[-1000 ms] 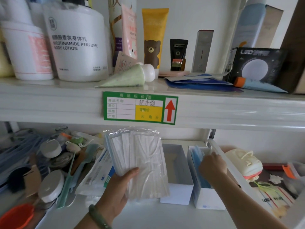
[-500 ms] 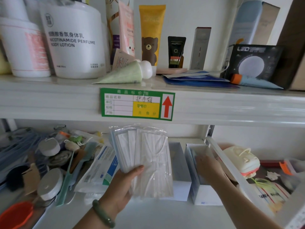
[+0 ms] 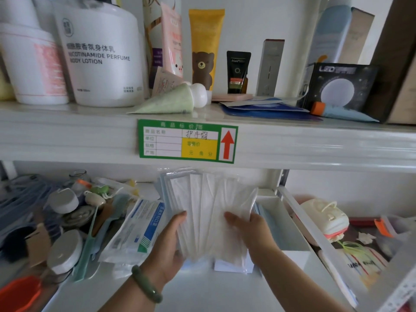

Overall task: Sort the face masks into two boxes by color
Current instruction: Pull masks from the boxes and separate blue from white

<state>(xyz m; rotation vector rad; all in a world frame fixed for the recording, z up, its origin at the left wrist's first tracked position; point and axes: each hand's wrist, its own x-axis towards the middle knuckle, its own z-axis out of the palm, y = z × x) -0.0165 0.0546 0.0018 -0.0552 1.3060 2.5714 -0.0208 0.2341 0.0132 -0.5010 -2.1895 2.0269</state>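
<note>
A fanned stack of wrapped white face masks (image 3: 202, 212) stands upright over the lower shelf, with a blue edge showing at its left side. My left hand (image 3: 167, 246) grips the stack from the left, thumb on the front. My right hand (image 3: 247, 228) holds the rightmost white mask, thumb on its face. Behind the stack are two white boxes. The right box (image 3: 286, 230) holds blue masks (image 3: 264, 216) along its left wall. The left box (image 3: 227, 266) is almost hidden by the masks; only its lower front shows.
A sealed mask pack (image 3: 137, 230) lies left of the stack. Jars, combs and clutter (image 3: 67, 221) fill the lower left. A slanted divider (image 3: 315, 239) bounds the right, with a cup-shaped respirator (image 3: 324, 215) beyond. The upper shelf edge with a green price tag (image 3: 188, 141) hangs close above.
My right hand left the right box holding blue masks and moved left onto the white stack. The stack stayed in my left hand and fanned out a little wider.
</note>
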